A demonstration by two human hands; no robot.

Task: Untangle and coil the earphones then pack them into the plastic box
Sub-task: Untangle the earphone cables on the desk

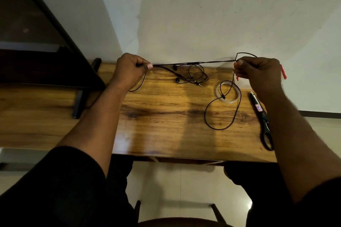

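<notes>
Earphones (193,63) taut btwn left hand (129,69) & right hand (258,73), fingers of both pinching cable (slack looping over table (166,125)).

The single head-worn camera looked forward and steeply down from close above the wooden table (166,125), facing the white wall (203,14).

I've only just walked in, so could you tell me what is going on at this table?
A person is untangling black earphones. The left hand and right hand each pinch the cable, stretched taut between them above the wooden table. More earphone cable lies tangled on the table, and a long loop hangs from the right hand over a clear plastic ring. Black scissors lie at the right. Nothing is coiled yet.
</notes>
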